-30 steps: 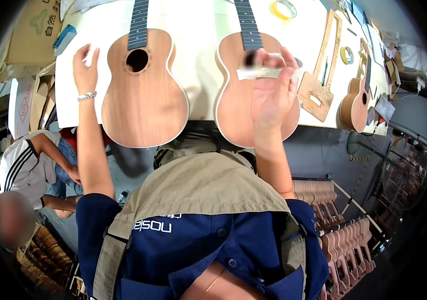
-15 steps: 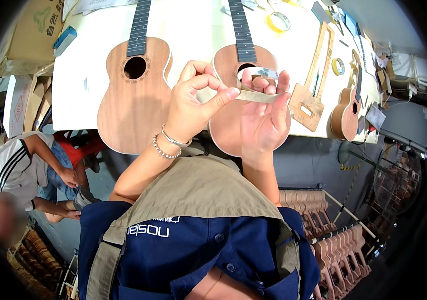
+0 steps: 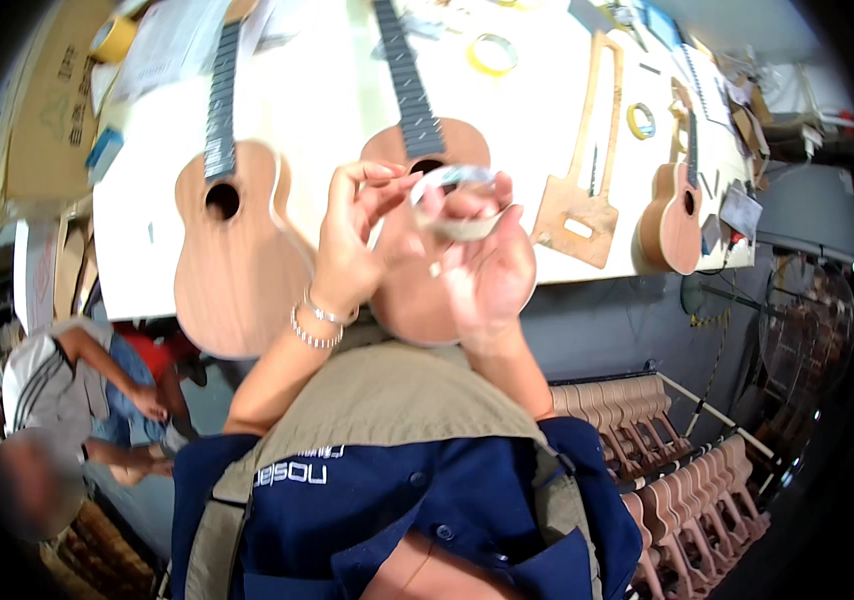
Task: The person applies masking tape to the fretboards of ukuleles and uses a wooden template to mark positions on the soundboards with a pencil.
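Observation:
My right hand (image 3: 492, 265) holds a roll of pale tape (image 3: 467, 230), with fingers through its ring and the palm turned up. Left of the roll is my left hand (image 3: 349, 235), its fingers bent and their tips close to the roll's left edge. Blur hides whether those fingertips pinch anything. Two bracelets circle the left wrist. Directly under both hands lies an unstrung ukulele (image 3: 417, 300) with a dark fretboard, its soundhole partly covered by the hands and tape. A second such ukulele (image 3: 232, 265) lies to its left on the white table (image 3: 332, 90).
Right of the hands are a wooden neck-shaped template (image 3: 559, 215), a smaller ukulele (image 3: 669, 220) and two yellow tape rolls, one (image 3: 493, 55) farther back, one (image 3: 641, 121) beside the template. Racks of wooden parts (image 3: 692, 510) stand lower right. A person (image 3: 97, 390) sits at left.
The stretched tape strip between my hands no longer shows. Both hands have shifted left and slightly down in view. The whole view has shifted, so the table's things appear farther left.

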Demonstrator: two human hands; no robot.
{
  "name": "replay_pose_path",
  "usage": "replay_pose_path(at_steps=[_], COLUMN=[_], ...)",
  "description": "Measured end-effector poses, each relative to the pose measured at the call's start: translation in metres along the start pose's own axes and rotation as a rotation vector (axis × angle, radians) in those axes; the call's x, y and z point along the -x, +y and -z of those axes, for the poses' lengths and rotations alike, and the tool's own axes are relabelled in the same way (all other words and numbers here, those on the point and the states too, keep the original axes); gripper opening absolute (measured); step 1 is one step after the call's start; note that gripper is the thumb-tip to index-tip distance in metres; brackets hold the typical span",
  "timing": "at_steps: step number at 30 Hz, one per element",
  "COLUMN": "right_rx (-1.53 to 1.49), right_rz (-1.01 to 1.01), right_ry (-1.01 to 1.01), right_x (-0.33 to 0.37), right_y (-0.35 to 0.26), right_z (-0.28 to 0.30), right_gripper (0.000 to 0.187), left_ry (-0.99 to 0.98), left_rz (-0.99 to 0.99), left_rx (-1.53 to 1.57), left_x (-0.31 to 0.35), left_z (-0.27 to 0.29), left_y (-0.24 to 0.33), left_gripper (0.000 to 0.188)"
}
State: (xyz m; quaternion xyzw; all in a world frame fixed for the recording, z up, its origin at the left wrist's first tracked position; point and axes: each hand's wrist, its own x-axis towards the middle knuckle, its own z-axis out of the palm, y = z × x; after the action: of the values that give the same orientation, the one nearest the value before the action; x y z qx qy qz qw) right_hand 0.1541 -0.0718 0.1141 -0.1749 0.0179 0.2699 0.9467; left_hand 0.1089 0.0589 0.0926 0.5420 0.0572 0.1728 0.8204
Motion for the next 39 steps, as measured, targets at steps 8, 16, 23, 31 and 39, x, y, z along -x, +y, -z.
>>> replay_pose_path(at_steps=[8,16,23,31,39], right_rx=[0.375,2.081,2.045,2.038,2.253], right_rz=[0.224,0.642,0.800,0.916,0.824], right_ry=[-0.075,0.051,-0.168,-0.198,-0.442], right_x=[-0.043,-0.202,-0.326,-0.474,-0.474], right_y=[-0.108,-0.172,-0.167,-0.164,-0.154], right_z=[0.060,0.176,0.169,0.148,0.159], right_gripper=[0.035,0.014,0.011,0.016,0.018], left_ry=[0.014,-0.105,-0.120,-0.109,-0.093], left_rz=[0.053,0.039,0.066,0.078,0.119], left_rx=[-0.890,-1.650,-1.652,-1.632,-1.603], left_x=[-0.033,-0.023,-0.027,-0.028,-0.028], left_z=[0.011,-0.001,-0.005,-0.006,-0.006], left_y=[-0.030,-0.084,-0.079,-0.077,-0.078], left_gripper=[0.062,0.079,0.080,0.079,0.078])
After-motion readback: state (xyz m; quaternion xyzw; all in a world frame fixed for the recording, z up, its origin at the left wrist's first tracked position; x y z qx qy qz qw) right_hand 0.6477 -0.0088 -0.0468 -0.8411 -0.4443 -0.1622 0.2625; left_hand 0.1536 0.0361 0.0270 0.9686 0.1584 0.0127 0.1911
